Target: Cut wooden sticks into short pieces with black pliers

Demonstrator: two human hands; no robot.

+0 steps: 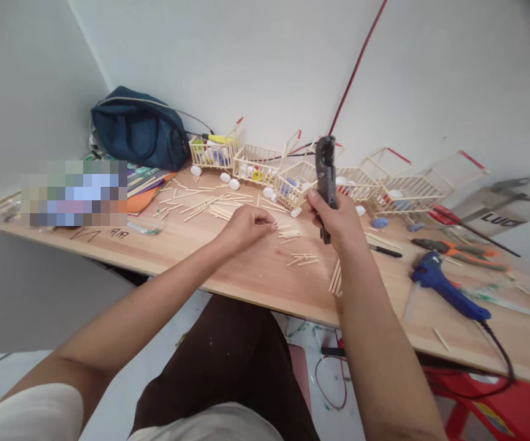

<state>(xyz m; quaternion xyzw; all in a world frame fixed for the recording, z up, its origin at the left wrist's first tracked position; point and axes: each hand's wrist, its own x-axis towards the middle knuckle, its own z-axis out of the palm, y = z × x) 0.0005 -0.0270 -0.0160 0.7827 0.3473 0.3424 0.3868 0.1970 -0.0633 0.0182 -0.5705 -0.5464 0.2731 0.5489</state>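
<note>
My right hand (340, 217) is wrapped round a long, dark metal hand tool (326, 168), held upright above the table; its exact kind does not show. To its left, my left hand (249, 226) is closed, thumb and fingertips pinched together just over the wooden tabletop; whatever is between them is too small to make out. Short wooden sticks (289, 234) lie right beside those fingertips, with another small pile (304, 259) nearer the front edge. Longer sticks (200, 205) are spread behind my left hand. More sticks (335, 278) lie beside my right forearm.
Several model shopping carts (258, 164) made of sticks line the wall. A blue glue gun (451, 288), orange-handled pliers (462, 252) and a black pen (386, 250) lie on the right. A dark blue bag (143, 131) stands at the back left. A red stool (499, 410) is below the table.
</note>
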